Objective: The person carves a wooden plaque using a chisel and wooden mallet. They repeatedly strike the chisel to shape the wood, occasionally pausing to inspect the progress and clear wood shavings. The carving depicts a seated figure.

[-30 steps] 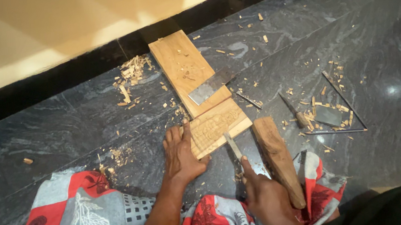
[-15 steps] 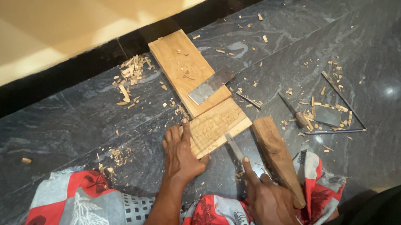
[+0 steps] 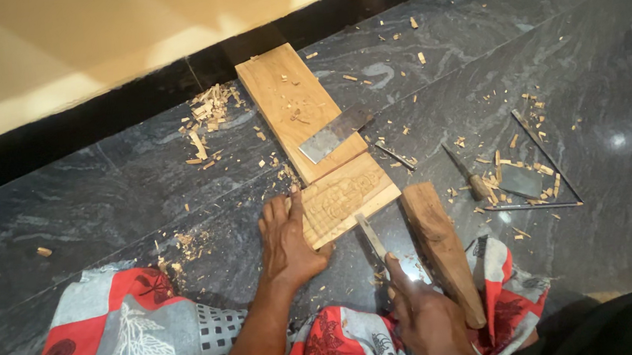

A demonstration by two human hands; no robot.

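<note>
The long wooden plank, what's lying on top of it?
On the long wooden plank lie a flat metal blade and a few wood chips. The carved wooden block meets its near end; whether it overlaps the plank cannot be told.

You are looking down on a dim scene with warm, soft light. The brightest area is the pale cream wall [image 3: 79, 46] along the top, where diagonal bands of light fall. On the polished dark grey stone floor [image 3: 571, 53] you get one small round glare spot at the right and a faint sheen around it. Shadows are soft and short. The lower right corner sinks into near black. Focus holds in the middle; your right hand [image 3: 428, 323] looks slightly soft.
</note>
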